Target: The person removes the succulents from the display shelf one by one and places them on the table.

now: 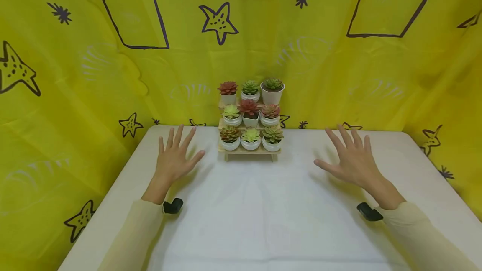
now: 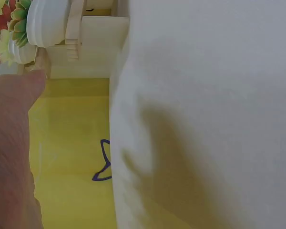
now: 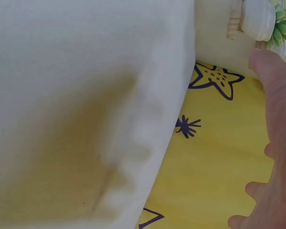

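Observation:
A three-tier wooden stand (image 1: 248, 151) at the back middle of the table bears several small succulents in white pots, set in rows. Red, green and yellow-green rosettes show, among them a dark green one (image 1: 273, 83) in a plain white pot at the top right. To the stand's left, my left hand (image 1: 174, 160) hovers over the table with fingers spread and nothing in it. On the other side my right hand (image 1: 352, 158) is likewise spread, holding nothing. Each thumb points inward toward the stand; the left thumb (image 2: 28, 88) overlaps its edge in the left wrist view.
A white cloth covers the table (image 1: 241, 212). Behind it and along both sides hangs a yellow curtain (image 1: 256, 45) printed with starfish and shells. Dark wrist straps (image 1: 173, 206) show below the hands, at the cuffs of light sleeves.

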`<action>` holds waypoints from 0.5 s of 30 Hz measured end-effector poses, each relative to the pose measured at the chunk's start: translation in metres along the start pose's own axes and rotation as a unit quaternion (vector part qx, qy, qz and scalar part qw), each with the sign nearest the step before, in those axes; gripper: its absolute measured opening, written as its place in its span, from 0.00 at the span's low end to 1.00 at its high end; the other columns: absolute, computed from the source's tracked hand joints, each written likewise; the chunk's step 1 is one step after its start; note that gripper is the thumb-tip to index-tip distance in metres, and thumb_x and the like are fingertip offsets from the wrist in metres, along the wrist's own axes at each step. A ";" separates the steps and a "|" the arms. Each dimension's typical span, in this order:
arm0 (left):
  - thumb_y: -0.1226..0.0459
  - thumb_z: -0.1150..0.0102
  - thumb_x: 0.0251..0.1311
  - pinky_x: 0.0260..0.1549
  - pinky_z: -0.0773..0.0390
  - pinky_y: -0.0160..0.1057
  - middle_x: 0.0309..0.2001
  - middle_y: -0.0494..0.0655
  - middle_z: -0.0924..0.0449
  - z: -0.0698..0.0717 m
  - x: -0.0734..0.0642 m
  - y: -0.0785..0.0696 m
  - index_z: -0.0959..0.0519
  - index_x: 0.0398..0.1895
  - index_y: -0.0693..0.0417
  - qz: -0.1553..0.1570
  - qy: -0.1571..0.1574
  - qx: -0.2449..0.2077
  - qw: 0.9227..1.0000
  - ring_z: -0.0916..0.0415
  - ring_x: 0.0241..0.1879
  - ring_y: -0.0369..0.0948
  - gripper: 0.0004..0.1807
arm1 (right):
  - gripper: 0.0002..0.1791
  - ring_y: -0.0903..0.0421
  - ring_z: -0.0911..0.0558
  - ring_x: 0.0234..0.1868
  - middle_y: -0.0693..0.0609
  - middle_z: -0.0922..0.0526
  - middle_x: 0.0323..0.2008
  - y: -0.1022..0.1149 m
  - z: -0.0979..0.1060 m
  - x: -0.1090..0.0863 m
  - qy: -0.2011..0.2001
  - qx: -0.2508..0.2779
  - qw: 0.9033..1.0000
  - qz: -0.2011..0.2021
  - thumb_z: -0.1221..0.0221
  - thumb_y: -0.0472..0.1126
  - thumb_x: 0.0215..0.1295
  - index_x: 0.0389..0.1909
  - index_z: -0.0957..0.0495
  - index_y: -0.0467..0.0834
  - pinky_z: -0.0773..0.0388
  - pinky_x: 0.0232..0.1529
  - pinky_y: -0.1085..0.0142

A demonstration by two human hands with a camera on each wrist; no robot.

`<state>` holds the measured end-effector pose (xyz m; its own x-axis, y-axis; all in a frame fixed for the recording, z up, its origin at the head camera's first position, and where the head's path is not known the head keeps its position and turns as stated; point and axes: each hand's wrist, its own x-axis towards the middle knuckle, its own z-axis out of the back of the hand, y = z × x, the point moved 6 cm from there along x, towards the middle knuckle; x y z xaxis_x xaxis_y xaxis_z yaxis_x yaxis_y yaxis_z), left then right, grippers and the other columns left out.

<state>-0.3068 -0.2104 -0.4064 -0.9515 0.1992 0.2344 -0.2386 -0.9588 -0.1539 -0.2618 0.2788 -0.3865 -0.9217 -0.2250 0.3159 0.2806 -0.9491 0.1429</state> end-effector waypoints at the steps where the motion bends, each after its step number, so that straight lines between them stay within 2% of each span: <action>1: 0.32 0.55 0.69 0.71 0.72 0.70 0.84 0.55 0.66 0.001 0.003 -0.002 0.55 0.85 0.34 -0.002 0.000 -0.007 1.000 0.71 0.81 0.59 0.47 | 0.56 0.22 0.48 0.74 0.31 0.49 0.78 0.001 0.001 0.001 -0.002 0.002 1.000 0.002 0.35 0.69 0.59 0.82 0.46 0.48 0.64 0.66 0.22; 5: 0.33 0.53 0.70 0.71 0.69 0.72 0.84 0.55 0.64 0.006 0.016 -0.012 0.54 0.85 0.35 -0.016 -0.010 -0.060 0.998 0.68 0.80 0.62 0.46 | 0.55 0.23 0.48 0.74 0.32 0.49 0.79 0.005 0.005 0.007 0.000 0.017 1.000 0.006 0.36 0.69 0.60 0.81 0.46 0.47 0.64 0.66 0.22; 8: 0.37 0.53 0.72 0.69 0.63 0.75 0.83 0.58 0.63 0.011 0.026 -0.021 0.55 0.85 0.37 -0.032 -0.011 -0.118 0.992 0.63 0.79 0.66 0.44 | 0.56 0.23 0.47 0.74 0.32 0.50 0.79 0.009 0.006 0.010 0.007 0.025 1.000 0.006 0.36 0.69 0.60 0.81 0.47 0.47 0.64 0.67 0.22; 12: 0.42 0.52 0.76 0.68 0.56 0.76 0.83 0.60 0.65 0.014 0.034 -0.032 0.58 0.85 0.39 -0.043 0.008 -0.209 0.977 0.61 0.78 0.68 0.43 | 0.56 0.22 0.48 0.74 0.33 0.50 0.79 0.015 0.005 0.013 0.015 0.036 0.999 0.010 0.35 0.68 0.61 0.82 0.47 0.48 0.62 0.68 0.23; 15: 0.46 0.51 0.77 0.70 0.55 0.73 0.83 0.59 0.66 0.013 0.039 -0.038 0.60 0.85 0.40 -0.050 0.018 -0.267 0.962 0.64 0.80 0.63 0.43 | 0.55 0.23 0.49 0.74 0.33 0.50 0.79 0.020 0.005 0.014 0.018 0.054 0.998 0.017 0.34 0.65 0.61 0.82 0.48 0.48 0.61 0.69 0.25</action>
<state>-0.3324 -0.1685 -0.3786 -0.9226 0.3013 0.2409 -0.3855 -0.6958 -0.6060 -0.2680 0.2576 -0.3747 -0.9195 -0.2658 0.2895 0.3370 -0.9123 0.2328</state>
